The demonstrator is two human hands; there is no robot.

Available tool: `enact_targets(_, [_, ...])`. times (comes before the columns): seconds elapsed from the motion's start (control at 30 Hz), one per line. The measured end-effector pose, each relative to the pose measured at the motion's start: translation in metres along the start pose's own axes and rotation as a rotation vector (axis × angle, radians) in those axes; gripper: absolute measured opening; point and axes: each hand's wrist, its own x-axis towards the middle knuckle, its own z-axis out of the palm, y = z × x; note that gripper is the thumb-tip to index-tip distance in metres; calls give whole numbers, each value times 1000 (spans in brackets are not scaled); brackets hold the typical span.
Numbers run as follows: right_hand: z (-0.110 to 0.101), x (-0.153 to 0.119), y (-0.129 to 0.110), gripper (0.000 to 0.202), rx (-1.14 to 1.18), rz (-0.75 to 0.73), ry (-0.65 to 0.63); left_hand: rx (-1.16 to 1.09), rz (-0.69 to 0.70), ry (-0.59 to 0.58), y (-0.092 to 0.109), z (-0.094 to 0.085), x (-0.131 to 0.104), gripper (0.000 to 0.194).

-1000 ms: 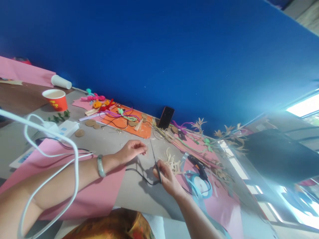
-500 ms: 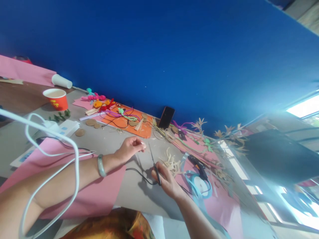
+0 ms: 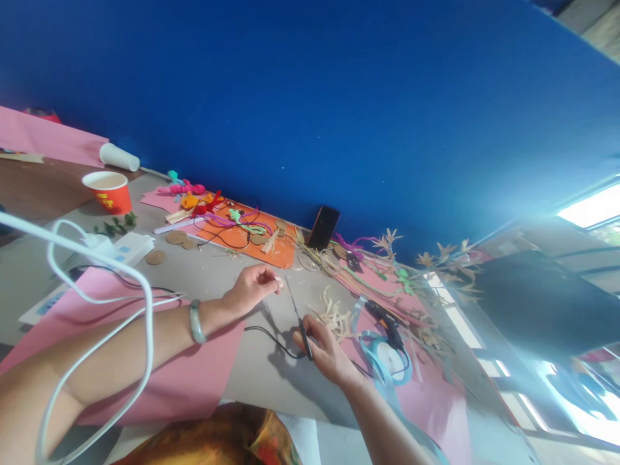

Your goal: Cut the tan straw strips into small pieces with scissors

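While the right hand [image 3: 322,349] grips a thin dark-handled tool [image 3: 304,336], its tip pointing ahead just beside the left fingertips, the left hand [image 3: 252,290] has thumb and finger pinched together; from here I can't tell what's between them. Pale curled strips [image 3: 334,315] lie just beyond the right hand, a glue gun [image 3: 386,323] to its right.

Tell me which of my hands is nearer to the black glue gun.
Right. Your right hand is to the left of the glue gun and a little nearer to you; your left hand is farther left, beyond the right hand.
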Motion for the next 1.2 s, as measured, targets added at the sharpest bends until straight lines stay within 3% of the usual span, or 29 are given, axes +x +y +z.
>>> enact_targets(1.2, [5,2,11,35,-6,-9,47,-10,-7,19,1,1,0,15])
